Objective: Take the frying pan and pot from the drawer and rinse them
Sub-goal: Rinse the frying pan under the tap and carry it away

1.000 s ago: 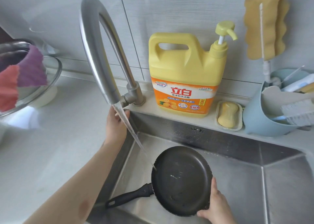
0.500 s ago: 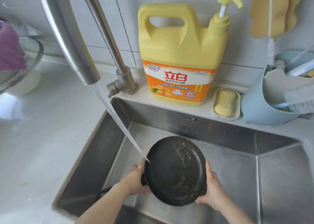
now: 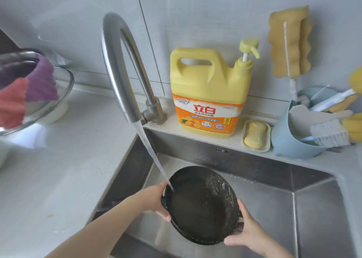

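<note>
Holding a black frying pan over a steel sink, a person is gripping it with both bare hands. The left hand is curling its grip round the pan's left rim, near where the handle joins, and the right hand is clamping its grip on the lower right rim, thumb lying along the edge. The pan is tilting toward the person, its inside facing up, and it is glistening wet.

Just above the left grip, a stream of water is slanting down from a curved steel faucet and striking the pan's inner wall right beside the left fingers.

Farther back from both grips, on the ledge behind the sink, a large yellow detergent jug with a pump top is standing upright. Beside it, above the right grip, a yellow bar of soap is lying in a pale dish, and a blue caddy is holding brushes. A tan sponge is hanging on the wall above the caddy.

Well to the left of the left grip, on the pale counter, a metal bowl is sitting with purple and red cloths draped over it.
</note>
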Available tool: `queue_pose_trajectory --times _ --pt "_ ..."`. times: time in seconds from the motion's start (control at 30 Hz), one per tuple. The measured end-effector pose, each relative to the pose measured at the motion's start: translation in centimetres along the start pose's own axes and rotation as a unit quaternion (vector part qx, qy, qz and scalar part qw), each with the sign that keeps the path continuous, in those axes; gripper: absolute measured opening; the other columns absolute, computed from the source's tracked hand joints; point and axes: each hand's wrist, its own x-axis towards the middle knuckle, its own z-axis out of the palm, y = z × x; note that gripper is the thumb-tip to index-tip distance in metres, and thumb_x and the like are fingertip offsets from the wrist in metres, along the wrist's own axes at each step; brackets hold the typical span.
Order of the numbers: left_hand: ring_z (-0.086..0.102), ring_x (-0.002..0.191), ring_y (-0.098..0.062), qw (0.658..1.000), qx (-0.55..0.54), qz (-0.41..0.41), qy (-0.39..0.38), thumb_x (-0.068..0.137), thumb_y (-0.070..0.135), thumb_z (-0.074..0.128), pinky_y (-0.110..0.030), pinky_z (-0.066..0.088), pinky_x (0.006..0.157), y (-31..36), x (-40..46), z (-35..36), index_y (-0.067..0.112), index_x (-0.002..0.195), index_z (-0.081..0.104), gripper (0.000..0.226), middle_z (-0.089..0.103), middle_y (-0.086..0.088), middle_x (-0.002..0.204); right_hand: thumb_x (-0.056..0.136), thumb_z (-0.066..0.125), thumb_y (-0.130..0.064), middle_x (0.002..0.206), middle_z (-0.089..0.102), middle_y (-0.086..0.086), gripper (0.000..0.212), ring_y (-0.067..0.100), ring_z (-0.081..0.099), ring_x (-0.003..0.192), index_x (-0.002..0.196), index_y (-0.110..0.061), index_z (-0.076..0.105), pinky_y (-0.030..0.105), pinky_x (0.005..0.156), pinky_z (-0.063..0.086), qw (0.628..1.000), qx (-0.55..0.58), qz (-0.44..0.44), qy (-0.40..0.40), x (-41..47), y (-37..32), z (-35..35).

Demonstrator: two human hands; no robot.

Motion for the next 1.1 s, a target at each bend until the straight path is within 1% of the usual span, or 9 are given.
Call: queue_pose_trajectory --times 0.1,0.23,0.4,0.53,0.63,0.77,0.9,1.0,1.1 --pt "0.057 0.118 -0.019 1.000 0.029 0.001 0.012 0.064 0.045 0.085 -0.031 0.043 0.098 1.0 -2.9 -2.1 0.034 0.150 0.019 0.108 0.060 0.006 0.128 0.054 0.084 0.002 0.111 0.065 0.003 0.126 0.018 0.073 0.086 0.149 -0.040 0.012 0.022 0.078 0.055 1.000 0.028 -0.010 -0.005 -1.3 -1.8 0.7" --pt "0.054 0.122 -0.015 0.993 0.095 0.003 0.063 0.060 0.056 0.080 -0.030 0.044 0.097 0.9 -6.1 -4.0 0.038 0.153 0.004 0.121 0.055 0.015 0.135 0.056 0.083 0.004 0.115 0.060 -0.010 0.120 0.016 0.072 0.088 0.145 -0.043 0.017 0.021 0.073 0.055 0.999 0.040 -0.033 -0.006 -2.6 -4.5 2.5" --pt "0.058 0.086 -0.010 0.984 0.092 -0.011 0.149 0.061 0.058 0.077 -0.021 0.042 0.068 -0.5 -10.0 -4.5 0.044 0.150 -0.010 0.125 0.066 0.015 0.100 0.053 0.087 0.005 0.120 0.065 -0.006 0.131 0.012 0.071 0.092 0.132 -0.064 0.008 0.023 0.073 0.055 0.995 0.044 -0.089 0.030 -3.4 -7.1 4.1" --pt "0.053 0.071 -0.001 0.979 -0.007 -0.013 0.205 0.063 0.052 0.078 -0.016 0.038 0.060 -1.3 -11.8 -3.7 0.053 0.145 -0.016 0.125 0.060 0.017 0.084 0.047 0.094 -0.023 0.153 0.033 -0.010 0.144 0.007 0.049 0.128 0.141 -0.062 -0.009 0.024 0.102 0.042 0.990 -0.033 -0.126 0.051 -4.4 -10.7 3.0" --pt "0.060 0.094 -0.006 0.972 -0.095 0.022 0.213 0.059 0.051 0.080 -0.020 0.046 0.080 -2.2 -11.2 -2.5 0.058 0.143 -0.016 0.128 0.058 0.030 0.113 0.048 0.094 -0.030 0.158 0.006 -0.018 0.149 0.000 0.018 0.140 0.150 -0.043 -0.014 0.024 0.112 0.020 0.978 -0.120 -0.156 0.068 -5.2 -14.0 0.7" --pt "0.053 0.119 0.007 0.952 -0.225 0.119 0.168 0.065 0.024 0.086 -0.024 0.043 0.104 -1.5 -10.6 -1.7 0.062 0.140 0.002 0.120 0.056 0.035 0.124 0.045 0.095 -0.036 0.144 0.008 -0.026 0.151 -0.007 0.012 0.136 0.152 -0.036 -0.011 0.021 0.112 0.017 0.959 -0.204 -0.183 0.077 -7.0 -17.5 -2.5" --pt "0.051 0.107 0.023 0.950 -0.239 0.160 0.124 0.073 -0.002 0.080 0.001 0.037 0.085 -0.3 -12.1 -3.2 0.053 0.130 0.015 0.103 0.059 0.045 0.106 0.046 0.096 -0.027 0.137 0.023 -0.022 0.134 -0.005 0.020 0.132 0.137 -0.062 0.004 0.020 0.107 0.023 0.956 -0.204 -0.201 0.072 -9.6 -19.3 -3.4" --pt "0.056 0.113 0.011 0.967 -0.191 0.128 0.112 0.066 0.021 0.088 -0.014 0.038 0.101 -0.9 -12.4 -4.9 0.048 0.146 0.015 0.112 0.064 0.030 0.115 0.042 0.096 -0.027 0.129 0.035 -0.008 0.129 0.012 0.041 0.126 0.137 -0.062 0.016 0.031 0.104 0.040 0.962 -0.183 -0.185 0.085 -9.8 -18.1 -2.3" --pt "0.056 0.120 -0.008 0.980 -0.117 0.092 0.131 0.050 0.051 0.087 -0.037 0.038 0.109 -1.3 -13.5 -6.3 0.048 0.151 0.003 0.130 0.061 0.018 0.126 0.043 0.098 -0.031 0.140 0.029 -0.006 0.149 0.016 0.044 0.127 0.152 -0.041 -0.003 0.032 0.107 0.037 0.972 -0.156 -0.145 0.095 -9.2 -16.2 -1.0"
